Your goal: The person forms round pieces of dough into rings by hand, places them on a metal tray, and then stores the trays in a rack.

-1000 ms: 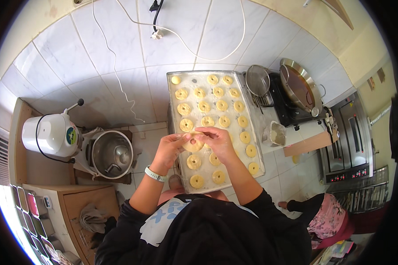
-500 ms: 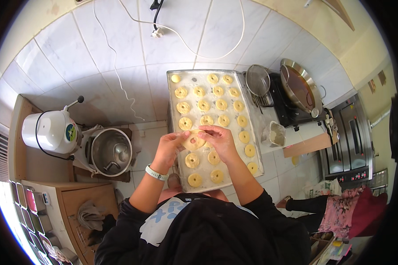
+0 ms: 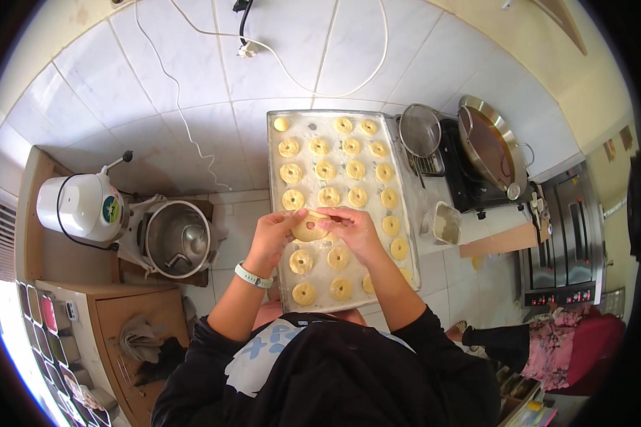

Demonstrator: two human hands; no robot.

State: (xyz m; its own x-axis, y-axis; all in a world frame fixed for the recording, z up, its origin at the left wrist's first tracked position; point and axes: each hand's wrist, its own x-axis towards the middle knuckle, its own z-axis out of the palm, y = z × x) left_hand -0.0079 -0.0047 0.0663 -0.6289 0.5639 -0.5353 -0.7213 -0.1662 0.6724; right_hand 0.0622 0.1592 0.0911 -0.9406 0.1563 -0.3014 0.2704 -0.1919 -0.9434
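Observation:
Between my two hands is a pale yellow ring of dough (image 3: pixel 309 230), held over the middle of a large floured metal tray (image 3: pixel 400 192). My left hand (image 3: pixel 275 233) grips the ring's left side, fingers closed on it. On its upper right side my right hand (image 3: pixel 350 229) pinches it with thumb and fingers. Rows of flat dough rings (image 3: pixel 325 170) lie on the tray around my hands, each with a small hole. At the far left corner sits a round dough ball (image 3: pixel 282 124) without a hole. My forearms hide part of the near right rows.
To the left stands a white stand mixer (image 3: pixel 78 206) with a steel bowl (image 3: pixel 178 239). On the right are a mesh strainer (image 3: pixel 420 131), a wide pan of brown liquid (image 3: pixel 488 146) on a black stove, and a small clear tub (image 3: pixel 446 223). Another person (image 3: pixel 548 349) is at the lower right.
The dough ring has turned and tilted slightly in my fingers, both hands staying over the same area. The view has shifted a little. The other person has moved slightly.

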